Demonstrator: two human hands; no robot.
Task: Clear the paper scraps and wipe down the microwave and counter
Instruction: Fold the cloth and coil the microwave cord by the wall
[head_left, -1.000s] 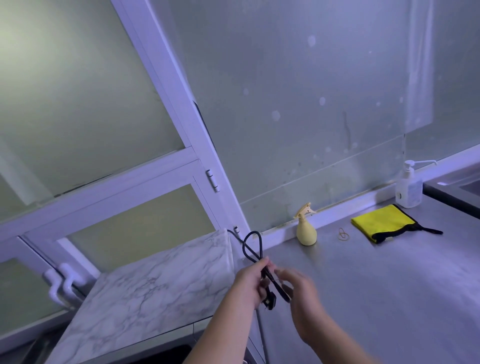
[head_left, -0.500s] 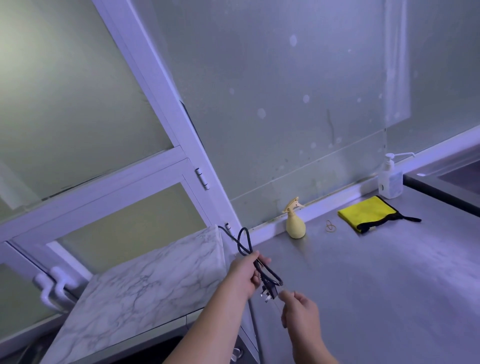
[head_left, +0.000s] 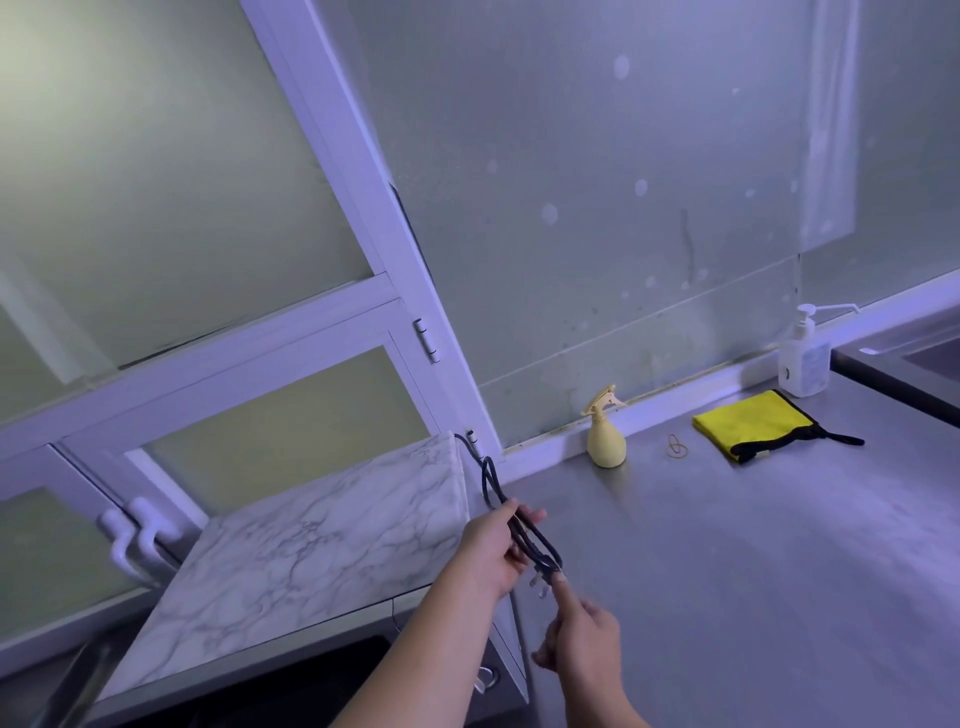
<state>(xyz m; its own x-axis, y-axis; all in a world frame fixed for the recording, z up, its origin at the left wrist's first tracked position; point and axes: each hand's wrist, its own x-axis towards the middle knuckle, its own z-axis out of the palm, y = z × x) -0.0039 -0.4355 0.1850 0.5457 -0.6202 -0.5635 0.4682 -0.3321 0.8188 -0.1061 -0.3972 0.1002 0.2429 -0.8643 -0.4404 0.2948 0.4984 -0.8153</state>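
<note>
A: Still gripping the cord (head_left: 491, 478) in the left hand (head_left: 491, 545), mid-frame, beside the microwave (head_left: 311, 545) at lower left?
B: Dropping the right hand (head_left: 587, 639) off it, released, seemingly grazing the plug (head_left: 543, 571). Stowing cord first; leaving the cloth (head_left: 748, 423) idle, right.

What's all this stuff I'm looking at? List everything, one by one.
Microwave: one, marble-patterned top, left.
Counter: one, grey metal, right.
Power cord: one, black, looped, beside the microwave.
Spray bottle: one, pale yellow, by the back wall.
Rubber band: one, tan, between spray bottle and cloth.
Cloth: one, yellow with black trim, right of the band.
Pump bottle: one, whitish, behind the cloth.
Left hand: one, grips the cord.
Right hand: one, forefinger touches the plug.
</note>
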